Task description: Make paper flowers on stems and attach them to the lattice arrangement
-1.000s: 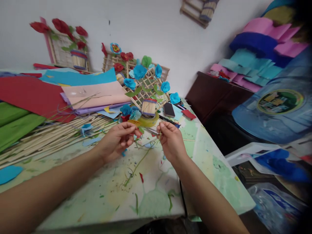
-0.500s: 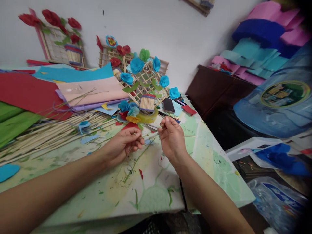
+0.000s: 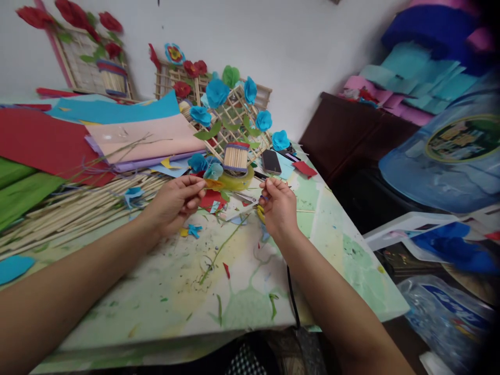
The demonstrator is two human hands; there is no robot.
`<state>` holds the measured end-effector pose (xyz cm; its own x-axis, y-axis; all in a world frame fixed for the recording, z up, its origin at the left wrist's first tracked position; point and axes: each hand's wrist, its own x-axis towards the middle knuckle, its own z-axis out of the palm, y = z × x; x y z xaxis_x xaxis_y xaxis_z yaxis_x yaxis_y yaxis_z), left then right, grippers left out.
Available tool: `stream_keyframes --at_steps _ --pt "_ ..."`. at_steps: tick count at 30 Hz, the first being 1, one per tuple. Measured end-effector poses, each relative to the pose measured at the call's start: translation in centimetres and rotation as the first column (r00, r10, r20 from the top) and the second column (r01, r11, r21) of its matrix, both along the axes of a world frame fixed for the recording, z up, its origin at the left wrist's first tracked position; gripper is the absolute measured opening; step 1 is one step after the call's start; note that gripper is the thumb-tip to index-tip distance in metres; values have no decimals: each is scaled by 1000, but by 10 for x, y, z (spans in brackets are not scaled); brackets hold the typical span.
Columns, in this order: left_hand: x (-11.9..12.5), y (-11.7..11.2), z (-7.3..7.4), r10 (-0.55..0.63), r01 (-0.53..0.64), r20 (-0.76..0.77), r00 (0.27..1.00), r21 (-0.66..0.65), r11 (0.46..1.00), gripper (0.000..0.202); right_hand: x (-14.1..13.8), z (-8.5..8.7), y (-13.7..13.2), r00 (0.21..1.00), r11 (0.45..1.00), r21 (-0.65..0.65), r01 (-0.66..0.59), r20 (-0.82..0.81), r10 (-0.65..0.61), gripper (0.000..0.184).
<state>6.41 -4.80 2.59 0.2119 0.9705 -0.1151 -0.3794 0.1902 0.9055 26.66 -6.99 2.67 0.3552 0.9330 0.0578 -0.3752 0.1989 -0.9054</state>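
Over the table, my left hand (image 3: 175,203) is closed in a pinch between thumb and fingers. My right hand (image 3: 278,207) pinches as well, a short way to the right. Whatever lies in either pinch is too thin or hidden to make out. A pair of scissors (image 3: 248,198) with yellow handles rests beside my right hand, partly covered by it. Behind the hands stands a stick lattice (image 3: 236,109) with blue paper flowers (image 3: 217,92) and a small matchstick-like basket (image 3: 236,157). A yellow tape roll (image 3: 244,182) lies at its foot.
Bundled thin sticks (image 3: 97,208) and coloured paper sheets (image 3: 50,146) cover the left side. A phone (image 3: 271,162) lies behind my right hand. Green and red scraps dot the tablecloth (image 3: 156,312). A large blue water bottle (image 3: 441,156) stands off the table's right edge.
My hands have spread apart, the left moving left and up. More of the scissors and some blue and yellow scraps now show. The view has shifted slightly.
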Motion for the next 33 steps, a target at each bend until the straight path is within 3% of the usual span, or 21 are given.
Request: stream_keyframes --at_steps 3,5,6,8,10,12,15,17,22,27,33 --pt "1 -3 -1 -19 19 -30 999 30 999 4 6 -5 5 965 980 6 198 172 -196 23" --pt "3 -6 -2 -51 53 -53 997 45 998 7 7 -5 4 835 914 143 380 371 -406 33" --pt "4 -8 -3 -72 75 -66 995 49 996 9 6 -4 0 743 876 253 411 463 -483 37" --pt "7 -12 -3 -115 120 -96 989 55 991 12 0 0 -9 602 852 426 304 608 -518 36" --pt "9 -16 -4 -148 159 -133 980 75 984 14 -9 4 -20 576 910 408 78 726 -375 26" --pt "11 -19 -5 -178 200 -184 967 110 974 15 -19 6 -29 593 962 235 -139 798 -110 19" --pt "12 -22 -7 -204 249 -251 946 161 955 15 -28 4 -32 571 918 -40 -394 772 279 22" --pt "12 -22 -8 -206 258 -267 941 178 950 15 -28 1 -29 588 883 -143 -446 698 410 20" --pt "11 -21 -8 -175 227 -265 948 180 957 14 -25 -4 -22 707 888 -202 -413 544 453 12" --pt "12 -21 -6 -176 233 -281 943 186 954 14 -26 -2 -22 689 863 -199 -464 531 493 15" --pt "12 -19 -6 -128 169 -229 965 172 970 17 -27 -3 -23 742 897 -185 -402 508 438 9"
